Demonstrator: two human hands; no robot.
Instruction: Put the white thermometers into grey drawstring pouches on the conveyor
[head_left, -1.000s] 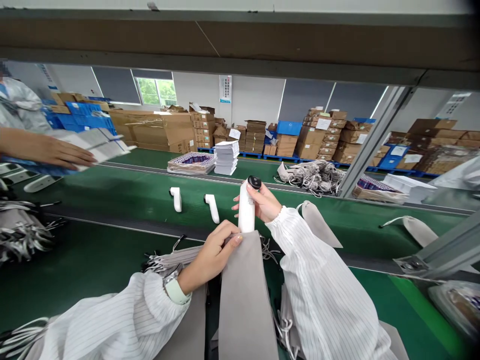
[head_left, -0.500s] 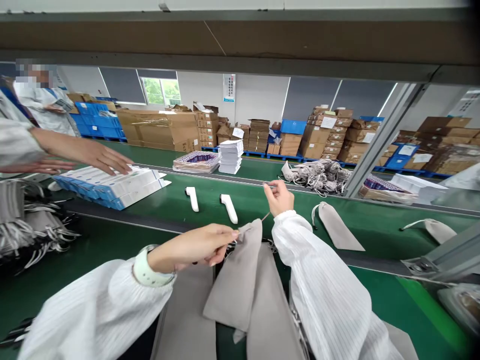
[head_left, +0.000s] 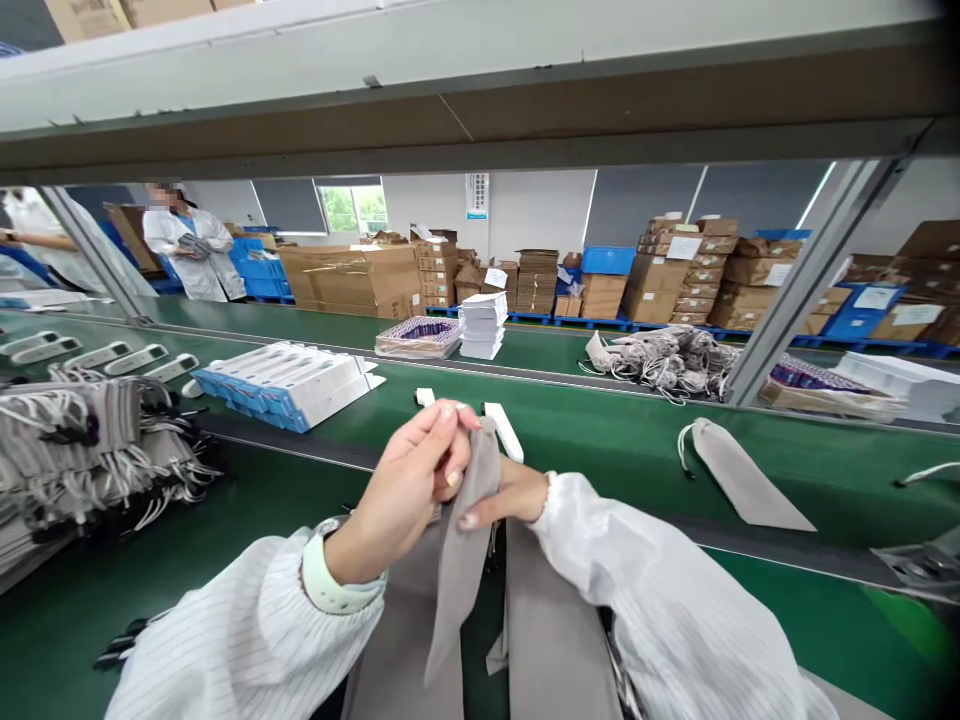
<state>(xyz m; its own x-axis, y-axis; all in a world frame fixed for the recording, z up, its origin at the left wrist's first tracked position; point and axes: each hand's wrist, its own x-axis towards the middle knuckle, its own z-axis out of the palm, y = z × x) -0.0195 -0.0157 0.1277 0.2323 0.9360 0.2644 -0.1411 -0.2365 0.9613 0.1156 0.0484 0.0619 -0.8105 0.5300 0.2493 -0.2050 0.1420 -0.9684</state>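
The pouch (head_left: 466,540) I see is of grey cloth, soft and matt. The belt (head_left: 622,415) looks smooth, green, slightly glossy. The post (head_left: 806,290) seems to be of dull metal, and the big carton (head_left: 337,280) is brown, matt cardboard.

Boxes (head_left: 300,385) on conveyor (head_left: 630,420), left of centre — piled pouches (head_left: 90,440) nearer, at left. Tray (head_left: 418,338) behind, paper stack (head_left: 483,325) just right of it — cord-tied bundle (head_left: 664,358) farther right, beside post (head_left: 810,270).
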